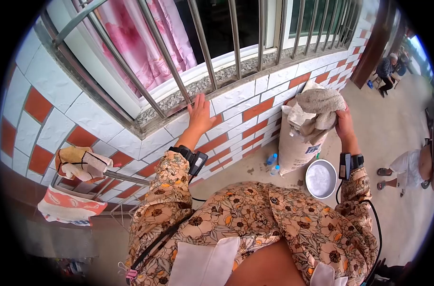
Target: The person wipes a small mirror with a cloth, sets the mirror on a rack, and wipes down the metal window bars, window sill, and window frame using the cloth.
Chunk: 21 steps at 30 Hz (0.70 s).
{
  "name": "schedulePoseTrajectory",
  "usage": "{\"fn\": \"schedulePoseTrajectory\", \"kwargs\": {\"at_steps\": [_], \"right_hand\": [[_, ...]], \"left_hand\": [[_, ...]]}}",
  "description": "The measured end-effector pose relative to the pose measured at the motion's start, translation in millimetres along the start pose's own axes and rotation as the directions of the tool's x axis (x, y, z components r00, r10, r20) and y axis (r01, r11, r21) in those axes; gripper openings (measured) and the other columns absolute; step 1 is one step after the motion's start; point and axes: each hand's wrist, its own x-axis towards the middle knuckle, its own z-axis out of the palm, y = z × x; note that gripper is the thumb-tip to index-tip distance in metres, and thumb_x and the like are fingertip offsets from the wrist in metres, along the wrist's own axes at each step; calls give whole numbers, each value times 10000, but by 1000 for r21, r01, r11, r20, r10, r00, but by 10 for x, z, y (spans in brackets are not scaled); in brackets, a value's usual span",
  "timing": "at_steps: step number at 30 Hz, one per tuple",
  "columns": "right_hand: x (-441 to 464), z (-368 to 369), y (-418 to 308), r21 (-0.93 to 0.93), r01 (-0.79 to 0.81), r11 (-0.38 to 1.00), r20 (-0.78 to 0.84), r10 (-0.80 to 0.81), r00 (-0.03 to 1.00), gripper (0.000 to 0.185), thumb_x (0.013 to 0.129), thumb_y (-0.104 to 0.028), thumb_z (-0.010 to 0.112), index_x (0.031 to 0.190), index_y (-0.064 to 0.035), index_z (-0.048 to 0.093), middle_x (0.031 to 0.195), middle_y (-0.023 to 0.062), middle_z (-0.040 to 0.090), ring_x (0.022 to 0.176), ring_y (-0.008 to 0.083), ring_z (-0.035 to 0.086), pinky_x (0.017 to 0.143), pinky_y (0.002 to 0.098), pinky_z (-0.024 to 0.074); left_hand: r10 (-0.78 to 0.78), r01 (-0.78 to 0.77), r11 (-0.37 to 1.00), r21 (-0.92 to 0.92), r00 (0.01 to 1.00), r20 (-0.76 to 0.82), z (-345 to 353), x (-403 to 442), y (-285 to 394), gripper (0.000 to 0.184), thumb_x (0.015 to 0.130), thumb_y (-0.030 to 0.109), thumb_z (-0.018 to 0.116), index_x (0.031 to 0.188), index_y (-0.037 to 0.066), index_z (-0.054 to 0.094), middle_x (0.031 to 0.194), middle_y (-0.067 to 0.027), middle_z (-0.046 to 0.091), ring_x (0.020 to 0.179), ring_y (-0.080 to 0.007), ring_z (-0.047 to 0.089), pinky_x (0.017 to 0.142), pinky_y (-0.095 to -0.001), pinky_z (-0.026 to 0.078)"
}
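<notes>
My left hand (200, 114) is stretched out with its fingers apart, at the edge of the granite window sill (236, 76) below the metal bars (208, 52). It holds nothing. My right hand (344, 123) grips the side of a grey-brown cloth (321, 101), which looks like a towel. The cloth lies bunched over the top of a tall pale woven sack (293, 145) standing against the tiled wall. Part of my right thumb and fingers is hidden by the cloth.
A round metal basin (321, 178) and two small bottles with blue (272, 158) stand on the floor beside the sack. Gloves (81, 163) and a patterned towel (70, 206) hang on a rack at left. A seated person (386, 71) and another person's legs (398, 174) are at right.
</notes>
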Motion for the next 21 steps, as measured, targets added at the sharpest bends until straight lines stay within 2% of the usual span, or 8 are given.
{"fn": "schedulePoseTrajectory", "kwargs": {"at_steps": [1,2,4,8,10,13,17,21], "right_hand": [[81,-8,-104,-13,21,1000,10,-21,1000,450,783,35,434,1229,9,487,1135,101,592,1022,190,578,895,312,451],[156,-1,-167,-24,41,999,22,-40,999,446,788,35,435,1230,6,486,1143,104,589,1025,194,578,892,317,454],[272,82,-159,-25,44,999,29,-43,999,419,808,19,446,1225,7,484,1141,105,587,1021,201,580,885,327,459],[390,451,125,73,-106,992,8,106,994,376,825,3,461,1199,13,494,1120,104,593,1000,209,587,871,329,469],[338,652,291,80,-144,986,-50,148,988,390,809,22,451,1197,14,496,1113,102,595,1000,212,589,870,331,471],[246,681,238,11,-194,981,-58,194,979,425,774,34,475,1197,15,503,1097,110,598,986,207,590,870,319,469],[299,464,-425,-157,82,984,-270,-123,955,412,784,35,508,1196,21,500,1089,100,592,980,180,571,847,286,472],[723,378,-1526,-277,335,901,-257,-405,877,408,824,-1,530,1228,-29,476,1100,107,578,979,186,578,852,292,483]], "left_hand": [[89,-92,994,-58,995,-54,47,-35,23,430,728,201,701,1074,54,492,1403,-117,349,1325,-286,286,1055,-550,201],[90,-93,993,-67,994,-57,81,-66,71,430,728,201,701,1074,54,492,1403,-117,349,1325,-286,286,1055,-550,201],[497,-416,797,-438,863,85,92,-159,167,355,738,177,686,1051,95,539,1309,-92,469,1255,-277,394,1050,-512,236],[359,-348,766,-540,929,-89,-36,-193,117,324,746,146,673,1046,94,563,1229,-98,534,1176,-288,469,1021,-438,315],[99,-229,840,-492,956,-275,-21,-93,-115,339,772,117,642,1093,76,542,1267,-106,497,1146,-303,483,958,-406,398],[37,-178,828,-532,964,-264,-99,-64,-239,380,766,75,634,1129,58,522,1298,-124,461,1134,-341,483,923,-381,423],[69,-210,770,-602,966,-248,155,45,-405,397,757,9,605,1142,-3,507,1285,-171,449,1176,-336,454,961,-387,394],[33,-214,686,-696,964,-264,161,214,-248,392,770,-8,590,1153,8,504,1303,-153,433,1140,-315,480,905,-370,425]]}}
